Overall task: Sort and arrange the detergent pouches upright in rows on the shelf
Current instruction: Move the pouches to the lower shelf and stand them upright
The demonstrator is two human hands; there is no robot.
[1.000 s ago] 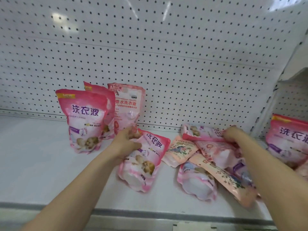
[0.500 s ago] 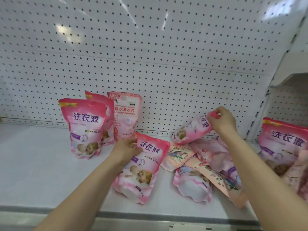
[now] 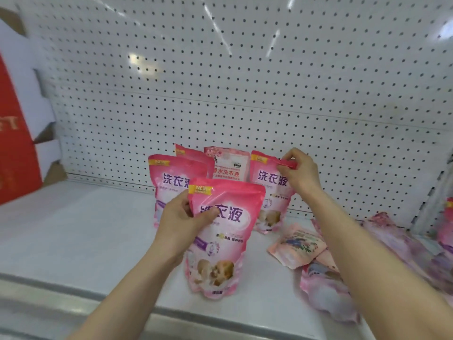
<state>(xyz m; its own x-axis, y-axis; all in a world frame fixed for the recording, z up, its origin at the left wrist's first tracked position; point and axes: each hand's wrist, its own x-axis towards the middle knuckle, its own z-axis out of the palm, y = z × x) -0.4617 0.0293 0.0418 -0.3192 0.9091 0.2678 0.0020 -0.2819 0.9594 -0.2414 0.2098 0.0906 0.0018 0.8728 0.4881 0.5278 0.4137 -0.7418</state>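
On the shelf, left to right: left hand, fingers curled round the upright front pouch at its upper edge; right hand pinching the rear pouch by its top seal. Pouches look soft, liquid-heavy and slick; the flat seal probably offers the firmest hold.

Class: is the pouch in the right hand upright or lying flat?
Upright: the pouch stands on its base, right hand pinching its top seal.
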